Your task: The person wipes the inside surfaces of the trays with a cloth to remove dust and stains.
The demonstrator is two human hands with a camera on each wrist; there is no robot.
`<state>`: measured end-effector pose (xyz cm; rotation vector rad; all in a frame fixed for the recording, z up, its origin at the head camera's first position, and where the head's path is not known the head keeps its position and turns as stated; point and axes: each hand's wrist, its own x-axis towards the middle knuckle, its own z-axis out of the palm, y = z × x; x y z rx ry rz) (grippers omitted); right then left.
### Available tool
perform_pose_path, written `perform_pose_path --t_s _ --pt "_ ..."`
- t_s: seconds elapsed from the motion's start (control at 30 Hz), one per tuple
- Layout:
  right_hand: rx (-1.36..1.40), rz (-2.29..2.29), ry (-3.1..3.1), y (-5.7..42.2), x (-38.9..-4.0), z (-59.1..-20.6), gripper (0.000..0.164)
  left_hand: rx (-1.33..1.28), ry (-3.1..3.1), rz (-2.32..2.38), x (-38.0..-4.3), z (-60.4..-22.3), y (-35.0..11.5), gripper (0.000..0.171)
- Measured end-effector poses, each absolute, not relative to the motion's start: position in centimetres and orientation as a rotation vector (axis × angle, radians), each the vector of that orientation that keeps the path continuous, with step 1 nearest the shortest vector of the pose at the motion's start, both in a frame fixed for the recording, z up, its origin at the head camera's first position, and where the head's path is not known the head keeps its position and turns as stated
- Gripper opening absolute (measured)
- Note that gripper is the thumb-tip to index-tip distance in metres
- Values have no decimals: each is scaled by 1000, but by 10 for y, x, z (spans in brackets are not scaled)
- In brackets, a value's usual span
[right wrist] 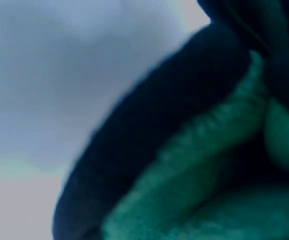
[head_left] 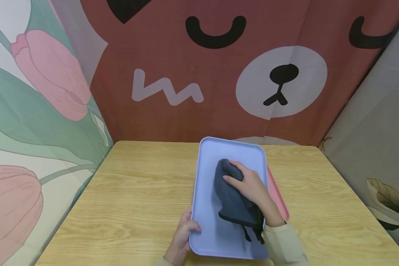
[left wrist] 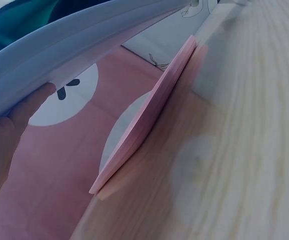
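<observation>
Bear-print cloth (head_left: 219,122) hangs behind the far edge of the wood-grain desk (head_left: 136,199), tulip-print cloth (head_left: 53,74) along its left, grey leaf-print cloth (head_left: 369,129) along its right.

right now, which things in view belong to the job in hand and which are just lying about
In the job:
blue tray, held above the table by the left hand
dark cloth, gripped by the right hand over the tray

Seemingly just lying about:
pink tray, on the table, touched by neither hand
bear-print curtain, behind the table
</observation>
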<state>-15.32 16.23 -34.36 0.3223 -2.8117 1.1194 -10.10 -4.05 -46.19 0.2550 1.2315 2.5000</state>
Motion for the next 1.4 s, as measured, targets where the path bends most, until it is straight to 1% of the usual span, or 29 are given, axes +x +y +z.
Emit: perform_pose_path --t_s 0.3,0.47,0.73,1.03,1.4 --pt "343 1042 -2846 148 -177 -332 57 303 1197 2478 -99 -461 -36 85" --pt "303 948 -2841 141 -185 -324 56 321 1193 2469 -97 -461 -35 85" --pt "216 731 -2817 135 -188 -317 56 363 1282 2396 -97 -461 -35 83" --pt "173 650 -2848 136 -187 -315 55 425 1251 2356 -99 -461 -39 84" --pt "141 600 -2871 138 -187 -313 56 483 1356 2349 -100 -459 -40 85"
